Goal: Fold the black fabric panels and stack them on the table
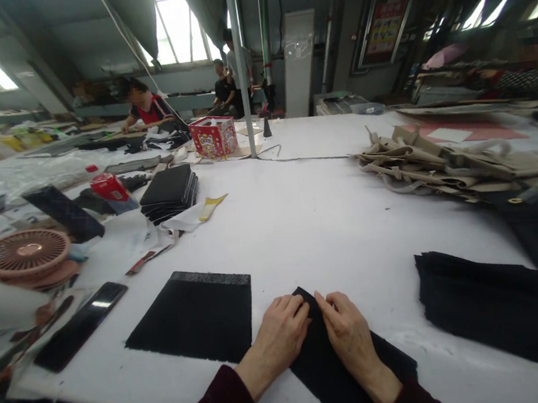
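A black fabric piece (339,369) lies on the white table (320,221) right in front of me. My left hand (280,337) rests on its left edge, fingers curled and pinching the top corner. My right hand (346,332) lies on the same piece beside the left one, fingertips pressed together at that corner. Just left of my hands a second black fabric piece (195,315) with a rougher strip along its far edge lies flat. A stack of black fabric (503,310) sits to the right.
A phone (81,324) and a pink round fan (26,254) lie at the left. Farther back are a stack of dark pieces (169,191), a red box (214,136), a metal pole (239,61) and a heap of beige pieces (441,164). Other people work at the far tables.
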`<action>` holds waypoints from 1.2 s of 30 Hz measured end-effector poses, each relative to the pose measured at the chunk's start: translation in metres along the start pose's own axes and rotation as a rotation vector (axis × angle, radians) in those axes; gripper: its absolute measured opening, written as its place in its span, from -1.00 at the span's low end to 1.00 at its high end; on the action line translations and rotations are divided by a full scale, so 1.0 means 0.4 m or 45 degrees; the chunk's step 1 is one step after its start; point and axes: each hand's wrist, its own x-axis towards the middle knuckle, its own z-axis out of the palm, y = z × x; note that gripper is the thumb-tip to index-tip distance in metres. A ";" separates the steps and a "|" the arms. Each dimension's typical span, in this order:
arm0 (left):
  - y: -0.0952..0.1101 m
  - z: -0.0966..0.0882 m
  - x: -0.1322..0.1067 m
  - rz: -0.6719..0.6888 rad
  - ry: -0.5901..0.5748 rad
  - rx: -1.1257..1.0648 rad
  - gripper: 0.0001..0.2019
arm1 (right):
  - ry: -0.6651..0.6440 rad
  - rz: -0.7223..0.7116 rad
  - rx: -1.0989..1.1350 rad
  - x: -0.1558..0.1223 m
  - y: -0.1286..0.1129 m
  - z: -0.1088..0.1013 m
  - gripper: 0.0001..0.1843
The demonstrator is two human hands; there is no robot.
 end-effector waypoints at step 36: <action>-0.016 0.054 0.030 -0.118 0.256 -0.187 -0.83 | 0.027 -0.233 -0.174 0.017 0.002 0.005 -0.61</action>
